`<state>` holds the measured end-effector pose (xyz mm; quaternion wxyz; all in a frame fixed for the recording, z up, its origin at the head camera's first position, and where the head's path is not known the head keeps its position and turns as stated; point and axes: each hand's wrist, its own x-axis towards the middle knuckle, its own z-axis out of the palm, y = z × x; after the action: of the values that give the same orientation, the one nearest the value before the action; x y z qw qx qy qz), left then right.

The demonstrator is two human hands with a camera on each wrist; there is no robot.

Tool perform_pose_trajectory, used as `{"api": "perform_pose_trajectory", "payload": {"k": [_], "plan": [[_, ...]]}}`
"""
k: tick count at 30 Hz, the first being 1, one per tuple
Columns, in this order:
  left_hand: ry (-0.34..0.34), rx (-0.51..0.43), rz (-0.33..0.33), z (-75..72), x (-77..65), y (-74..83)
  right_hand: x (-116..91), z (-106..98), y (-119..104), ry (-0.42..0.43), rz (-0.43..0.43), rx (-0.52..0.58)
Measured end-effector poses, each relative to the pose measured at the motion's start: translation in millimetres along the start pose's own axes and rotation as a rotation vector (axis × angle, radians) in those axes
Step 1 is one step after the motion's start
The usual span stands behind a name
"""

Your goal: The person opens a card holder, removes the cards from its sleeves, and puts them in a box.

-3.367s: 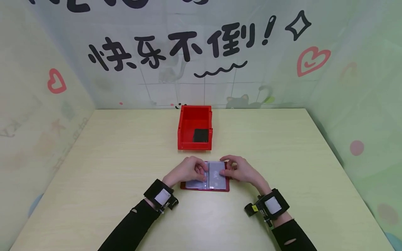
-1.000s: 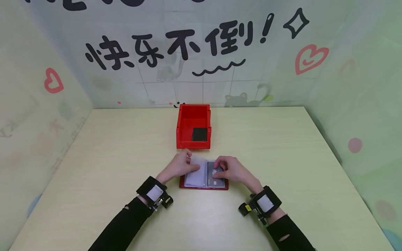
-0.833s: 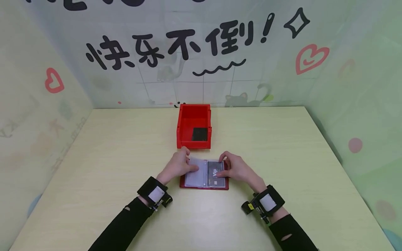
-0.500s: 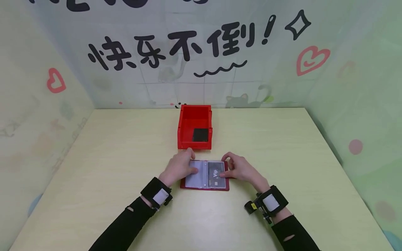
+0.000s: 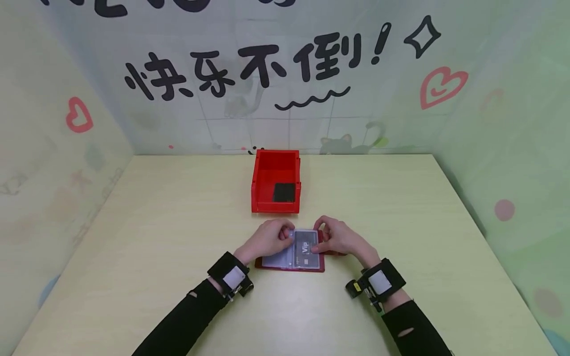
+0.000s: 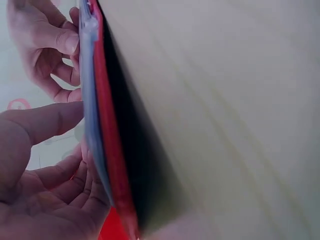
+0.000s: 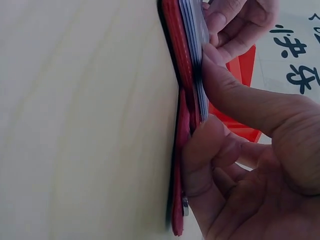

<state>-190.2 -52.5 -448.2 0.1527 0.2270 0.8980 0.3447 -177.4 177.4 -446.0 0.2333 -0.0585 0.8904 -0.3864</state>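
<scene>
- My left hand (image 5: 269,238) has shifted inward; can't tell if it pinches.
- My right hand (image 5: 342,238) grips the opened red, clear-sleeved card holder (image 5: 321,265) on the pale wooden table (image 5: 178,207).
- Rectangular grey "Vip" card (image 5: 305,248) looks seated.

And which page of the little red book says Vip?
The right-hand page, by the right hand: it looks dark grey with pale Vip lettering. The left-hand page, by the left hand, looks pale, with no lettering visible.

Card (image 5: 305,253) partly hidden behind right hand (image 5: 340,238); upper wall lettering (image 5: 112,12) cut off at top.
</scene>
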Motion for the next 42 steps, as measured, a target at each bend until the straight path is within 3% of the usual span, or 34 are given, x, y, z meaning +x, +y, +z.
{"api": "perform_pose_trajectory", "payload": {"k": [14,32,42], "plan": [[-0.006,-0.104,-0.074,-3.9,1.5,0.3,0.0,-1.6,1.9,0.016,-0.016,0.017],[0.012,-0.093,-0.093,-1.2,0.3,3.8,-0.9,0.1,3.0,0.031,-0.007,0.026],[-0.003,-0.129,-0.137,-3.4,1.9,7.2,-2.3,0.9,2.4,0.036,-0.001,0.034]]}}
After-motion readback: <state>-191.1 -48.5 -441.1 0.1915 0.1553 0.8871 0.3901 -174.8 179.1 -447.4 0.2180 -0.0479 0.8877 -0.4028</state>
